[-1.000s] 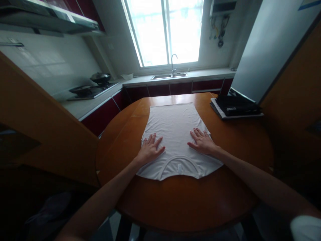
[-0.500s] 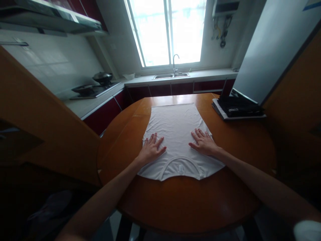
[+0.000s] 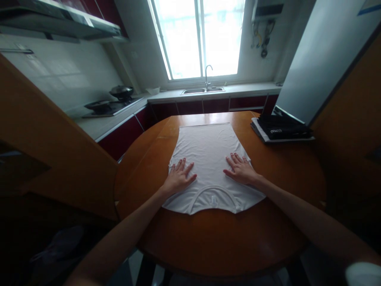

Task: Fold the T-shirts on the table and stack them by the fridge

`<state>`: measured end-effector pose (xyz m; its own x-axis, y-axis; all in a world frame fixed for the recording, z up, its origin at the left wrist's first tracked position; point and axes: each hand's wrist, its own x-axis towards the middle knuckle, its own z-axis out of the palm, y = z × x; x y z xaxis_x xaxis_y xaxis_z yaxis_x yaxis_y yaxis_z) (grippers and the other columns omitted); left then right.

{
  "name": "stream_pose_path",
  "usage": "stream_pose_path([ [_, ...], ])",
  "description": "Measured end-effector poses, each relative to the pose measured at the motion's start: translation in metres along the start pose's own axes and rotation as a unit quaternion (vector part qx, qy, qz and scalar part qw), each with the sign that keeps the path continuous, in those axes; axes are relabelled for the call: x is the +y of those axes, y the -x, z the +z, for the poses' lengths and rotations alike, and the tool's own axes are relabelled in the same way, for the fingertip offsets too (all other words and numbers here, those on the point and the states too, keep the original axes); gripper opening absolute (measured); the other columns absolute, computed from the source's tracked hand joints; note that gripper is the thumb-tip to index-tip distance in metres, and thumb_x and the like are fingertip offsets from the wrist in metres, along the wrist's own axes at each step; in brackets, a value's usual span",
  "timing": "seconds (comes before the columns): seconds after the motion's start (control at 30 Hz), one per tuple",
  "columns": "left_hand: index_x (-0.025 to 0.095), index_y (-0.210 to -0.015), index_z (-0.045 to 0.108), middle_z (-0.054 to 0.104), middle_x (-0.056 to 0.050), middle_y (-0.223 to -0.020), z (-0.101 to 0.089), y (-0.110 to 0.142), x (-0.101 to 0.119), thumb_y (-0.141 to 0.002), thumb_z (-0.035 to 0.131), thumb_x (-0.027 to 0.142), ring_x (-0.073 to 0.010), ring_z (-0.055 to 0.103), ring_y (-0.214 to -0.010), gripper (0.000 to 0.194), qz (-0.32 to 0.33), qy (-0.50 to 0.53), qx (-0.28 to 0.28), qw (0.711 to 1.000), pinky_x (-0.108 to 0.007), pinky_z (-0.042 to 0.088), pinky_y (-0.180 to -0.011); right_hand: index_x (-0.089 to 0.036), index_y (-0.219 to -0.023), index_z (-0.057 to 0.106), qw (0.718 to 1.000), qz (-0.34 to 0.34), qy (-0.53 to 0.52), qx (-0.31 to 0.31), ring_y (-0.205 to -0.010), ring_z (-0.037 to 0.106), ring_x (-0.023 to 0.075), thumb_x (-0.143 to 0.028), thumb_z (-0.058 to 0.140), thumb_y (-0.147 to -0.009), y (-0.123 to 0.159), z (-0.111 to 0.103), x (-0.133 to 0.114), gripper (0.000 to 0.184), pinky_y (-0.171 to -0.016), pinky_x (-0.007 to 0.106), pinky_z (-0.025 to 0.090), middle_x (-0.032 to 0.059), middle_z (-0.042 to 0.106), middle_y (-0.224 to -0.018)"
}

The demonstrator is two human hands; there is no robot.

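A white T-shirt (image 3: 206, 147) lies spread out on the round wooden table (image 3: 226, 242), its neckline toward me and its hem toward the window. Light wrinkles run across the cloth. My left hand (image 3: 179, 177) rests flat on the shirt's left side with fingers spread. On the right side, my right hand (image 3: 240, 170) also lies flat, fingers apart, palm down on the fabric. Neither hand grips the cloth. The parts of the shirt beneath both hands and wrists are hidden.
A stack of folded dark and white clothes (image 3: 282, 129) sits at the table's right rear. Beyond the table are a counter with a sink (image 3: 203, 90), a stove with a pot (image 3: 121, 92), and a tall pale refrigerator-like cabinet (image 3: 315, 59) on the right.
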<state>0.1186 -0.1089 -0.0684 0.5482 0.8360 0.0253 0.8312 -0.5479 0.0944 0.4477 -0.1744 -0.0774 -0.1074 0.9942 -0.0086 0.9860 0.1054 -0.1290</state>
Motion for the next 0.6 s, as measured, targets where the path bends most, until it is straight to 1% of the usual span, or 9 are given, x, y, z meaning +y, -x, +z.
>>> stream_pose_path([
  [0.4, 0.027, -0.157, 0.036, 0.014, -0.012, -0.168, -0.0008, 0.0001, 0.0008, -0.097, 0.034, 0.069, -0.0332, 0.01, -0.155, 0.073, -0.003, 0.001, 0.005, 1.0, -0.056, 0.015, -0.122, -0.017, -0.161, 0.023, 1.0, -0.001, 0.002, 0.002, -0.156, 0.004, 0.0301, -0.075, 0.02, -0.095, -0.0009, 0.0002, 0.0013, 0.089, -0.123, 0.055, 0.01, 0.015, 0.012, -0.168],
  [0.6, 0.028, -0.157, 0.037, 0.017, -0.011, -0.168, 0.0017, 0.0006, -0.0001, -0.097, 0.036, 0.069, -0.0327, 0.011, -0.155, 0.072, -0.003, 0.005, 0.01, 1.0, -0.056, 0.015, -0.122, -0.017, -0.161, 0.023, 1.0, 0.001, -0.006, -0.002, -0.156, 0.004, 0.0303, -0.075, 0.022, -0.095, 0.0011, -0.0001, -0.0016, 0.089, -0.123, 0.054, 0.009, 0.0148, 0.011, -0.168],
])
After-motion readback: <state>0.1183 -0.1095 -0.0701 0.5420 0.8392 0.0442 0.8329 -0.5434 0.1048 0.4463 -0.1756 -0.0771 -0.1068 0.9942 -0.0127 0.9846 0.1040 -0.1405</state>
